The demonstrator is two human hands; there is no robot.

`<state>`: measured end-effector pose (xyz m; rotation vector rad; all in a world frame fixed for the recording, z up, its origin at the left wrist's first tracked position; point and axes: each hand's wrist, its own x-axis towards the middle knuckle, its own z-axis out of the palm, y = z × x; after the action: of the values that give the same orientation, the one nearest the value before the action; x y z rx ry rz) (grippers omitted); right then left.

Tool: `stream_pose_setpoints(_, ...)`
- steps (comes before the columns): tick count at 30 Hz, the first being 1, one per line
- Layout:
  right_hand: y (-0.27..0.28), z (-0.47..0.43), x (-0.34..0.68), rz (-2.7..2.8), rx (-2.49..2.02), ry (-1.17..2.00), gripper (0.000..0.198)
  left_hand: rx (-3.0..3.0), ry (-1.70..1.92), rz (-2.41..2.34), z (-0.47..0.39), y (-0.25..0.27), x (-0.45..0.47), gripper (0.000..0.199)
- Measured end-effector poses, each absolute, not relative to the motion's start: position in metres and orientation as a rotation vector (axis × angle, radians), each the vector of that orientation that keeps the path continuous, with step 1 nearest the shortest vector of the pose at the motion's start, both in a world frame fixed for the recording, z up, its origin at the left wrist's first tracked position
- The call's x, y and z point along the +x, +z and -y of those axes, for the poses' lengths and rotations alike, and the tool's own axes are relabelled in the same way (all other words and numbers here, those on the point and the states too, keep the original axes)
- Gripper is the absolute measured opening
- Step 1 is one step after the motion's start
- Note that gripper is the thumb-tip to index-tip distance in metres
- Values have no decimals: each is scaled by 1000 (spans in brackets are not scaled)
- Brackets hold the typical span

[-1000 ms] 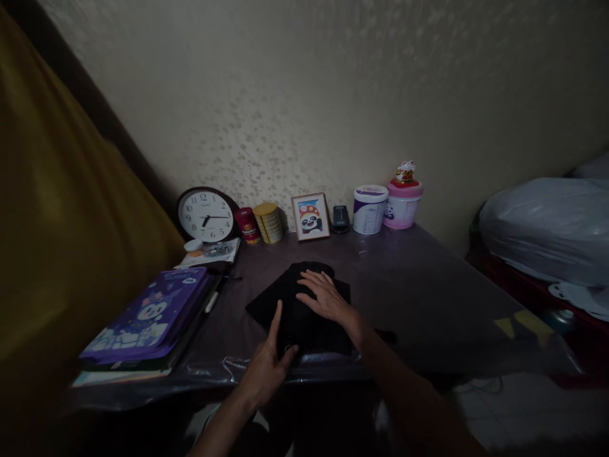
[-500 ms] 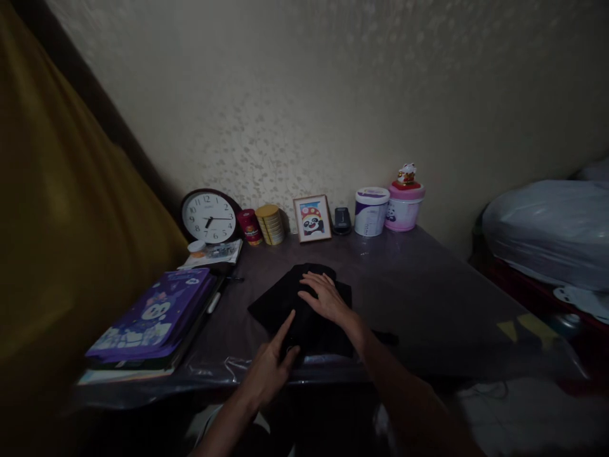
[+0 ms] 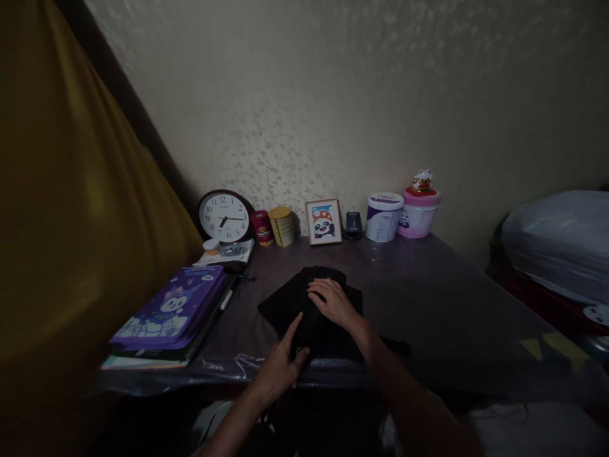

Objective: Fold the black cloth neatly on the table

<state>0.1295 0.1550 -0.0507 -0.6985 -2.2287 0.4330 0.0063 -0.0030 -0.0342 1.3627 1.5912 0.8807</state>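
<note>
A dim room seen from above the person's own arms. Low in the centre of the frame, a folded black cloth (image 3: 311,311) lies on a dark desk (image 3: 428,298) under clear plastic sheeting, close to the near edge. The right hand (image 3: 335,301) rests flat on top of the cloth, fingers spread and relaxed, gripping nothing. The left hand (image 3: 280,368), at the cloth's near edge, points its index finger forward onto the fabric with the other fingers loosely curled; it holds nothing.

Pressing the fold well likely calls for keeping the flat palm steady while the fingertip runs along the crease, so the layers do not slip.

A purple book (image 3: 174,308) sits at centre left. A clock (image 3: 223,217), tins and a panda picture (image 3: 324,221) line the wall.
</note>
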Motion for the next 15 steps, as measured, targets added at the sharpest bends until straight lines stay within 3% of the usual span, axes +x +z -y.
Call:
stream_pose_setpoints(7, -59, -191, 157, 1776, -917, 597, 20, 1237, 1014, -1510, 1, -38, 6, 72)
stream_pose_setpoints(15, -72, -224, 200, 1679, -1257, 829, 16, 1303, 1130, -1546, 4, -22, 4, 69)
